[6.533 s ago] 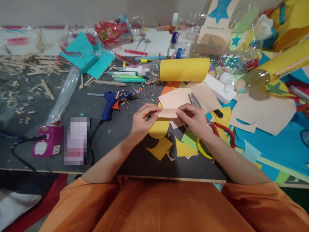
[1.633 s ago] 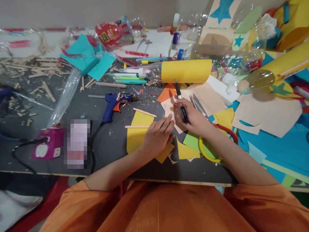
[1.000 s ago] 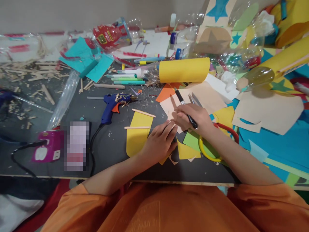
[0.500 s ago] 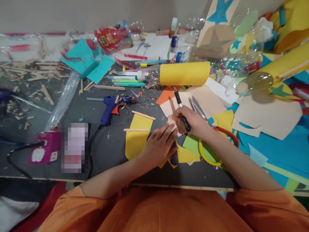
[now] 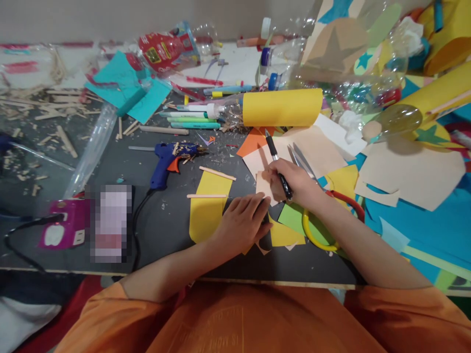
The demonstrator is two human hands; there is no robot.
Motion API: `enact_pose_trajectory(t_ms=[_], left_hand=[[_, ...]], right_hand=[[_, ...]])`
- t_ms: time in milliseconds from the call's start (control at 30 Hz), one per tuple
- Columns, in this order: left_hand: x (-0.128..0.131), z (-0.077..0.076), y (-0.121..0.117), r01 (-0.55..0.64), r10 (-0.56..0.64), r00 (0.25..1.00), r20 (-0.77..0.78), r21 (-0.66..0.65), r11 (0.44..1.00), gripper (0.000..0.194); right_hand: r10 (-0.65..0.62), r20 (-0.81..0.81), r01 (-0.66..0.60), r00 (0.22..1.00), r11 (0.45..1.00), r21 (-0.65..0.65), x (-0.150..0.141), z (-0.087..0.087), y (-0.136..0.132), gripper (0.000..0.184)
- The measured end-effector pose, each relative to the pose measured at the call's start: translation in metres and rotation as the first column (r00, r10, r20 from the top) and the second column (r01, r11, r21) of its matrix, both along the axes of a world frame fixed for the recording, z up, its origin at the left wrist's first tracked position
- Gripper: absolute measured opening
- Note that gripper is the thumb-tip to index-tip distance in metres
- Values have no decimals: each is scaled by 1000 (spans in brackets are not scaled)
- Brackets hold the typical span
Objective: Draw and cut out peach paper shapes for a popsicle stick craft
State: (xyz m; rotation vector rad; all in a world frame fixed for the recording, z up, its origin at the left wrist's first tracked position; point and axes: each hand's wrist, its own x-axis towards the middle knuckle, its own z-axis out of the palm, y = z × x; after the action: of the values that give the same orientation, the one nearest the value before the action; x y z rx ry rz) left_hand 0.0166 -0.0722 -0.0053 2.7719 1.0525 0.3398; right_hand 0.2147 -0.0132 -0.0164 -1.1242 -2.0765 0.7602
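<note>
Right hand (image 5: 294,179) first: it's grasping one black pen (image 5: 271,146), fingers curled around it, the tapered end tipped toward the far side. Left hand (image 5: 243,215) now, gripping nothing: palm down, fingers nearly straight and close together, fingertips at the near edge of a small peach paper (image 5: 262,181). That piece sits between the two hands, partly in the right one's shadow. Both forearms reach in from the near side, angled toward each other.

Just left, two thin peach strips (image 5: 217,173) lie across one yellow sheet (image 5: 202,220). Beside the right wrist there's one pair of scissors (image 5: 319,240), one handle loop red, the other yellow, blades pointing far.

Farther left on the dark surface (image 5: 165,245), one blue glue gun (image 5: 162,164) with an orange trigger lies on its side. Beyond it, at least three markers (image 5: 195,125), and right of those, one yellow paper roll (image 5: 281,108) around a clear bottle (image 5: 232,112).
</note>
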Motion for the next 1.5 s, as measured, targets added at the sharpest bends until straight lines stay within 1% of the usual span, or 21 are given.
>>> enact_pose_trajectory(t_ms=[67,200,333,400,500,567,667,800,867,967,1133,1233,1367,1500], left_hand=[[0,0,0,1,-1,1000,-6,-1,1000,43],[1,1,-1,8,-8,1000,-6,42,999,42],[2,2,-1,21,-20,1000,-15,61,998,41],[1,2,-1,20,-19,999,-30,57,998,42],[1,2,-1,23,-20,998,-60,49,999,42],[0,1,-1,28,-25,997,-75,44,999,42],[0,1,-1,24,-21,997,-74,45,999,41],[-1,0,0,6,-5,1000,-24,33,999,39],[-2,0,2,8,-8,1000,8,14,1000,39],[-3,0,4,15,-15,999,42,-10,1000,39],[-4,0,6,20,-18,999,37,-38,999,38],[-4,0,6,22,-20,999,49,-37,999,37],[-3,-1,6,26,-23,997,71,-32,999,37],[-3,-2,6,49,-48,996,74,-18,999,38]], right_hand=[[-9,8,9,1000,1000,5,0,-2,0,13],[-22,27,22,999,1000,17,1,-6,-1,14],[-13,37,14,999,1000,-27,1,-1,-2,14],[-9,46,9,999,1000,-17,0,2,-2,14],[-2,57,0,998,999,41,-2,3,-1,13],[-67,71,58,995,992,114,-3,0,-1,13],[-165,84,144,983,965,219,-3,-3,0,10],[-219,39,197,975,933,303,-1,2,-1,8],[-205,25,190,978,940,284,0,6,-1,9],[-150,-5,147,989,966,214,3,10,-1,11],[-102,-95,118,990,976,182,5,8,-1,11],[-135,-120,154,984,975,162,5,5,-1,9],[-225,-201,255,953,957,138,2,5,-2,10],[-238,-257,256,937,966,38,0,12,-3,20]])
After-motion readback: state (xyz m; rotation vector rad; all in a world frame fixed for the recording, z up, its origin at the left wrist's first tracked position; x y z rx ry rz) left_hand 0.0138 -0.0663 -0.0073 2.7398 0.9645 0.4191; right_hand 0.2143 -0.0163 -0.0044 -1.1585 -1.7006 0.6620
